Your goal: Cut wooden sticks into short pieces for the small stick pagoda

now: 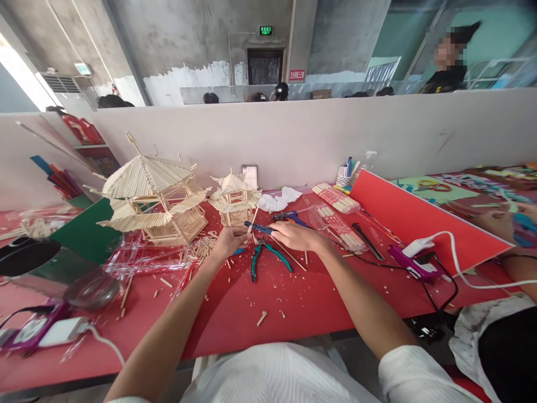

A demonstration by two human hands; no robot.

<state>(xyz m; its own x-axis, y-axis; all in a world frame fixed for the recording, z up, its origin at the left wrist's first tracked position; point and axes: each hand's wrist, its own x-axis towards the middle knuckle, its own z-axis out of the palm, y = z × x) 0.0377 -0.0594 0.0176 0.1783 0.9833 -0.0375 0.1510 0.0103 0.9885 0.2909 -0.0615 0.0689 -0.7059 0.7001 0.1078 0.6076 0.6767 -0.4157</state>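
My left hand [232,242] is closed in a pinch on a thin wooden stick [254,217], which stands up at a slant. My right hand [293,235] is closed on a narrow dark blue hand tool [263,228]; its far end meets the stick, and its exact kind is hard to make out. Just below both hands, teal-handled pliers [271,254] lie spread on the red table. Behind my left hand stands a small stick-built pavilion model [235,201], with a larger pavilion model [153,196] to its left.
Stick offcuts [262,319] are scattered over the red table [235,330]. A glue gun [292,217], packs of sticks [335,197] and white tissue [279,198] lie behind. A red board [419,218] leans at right, near a purple power strip [415,263] and another person's arm [520,268].
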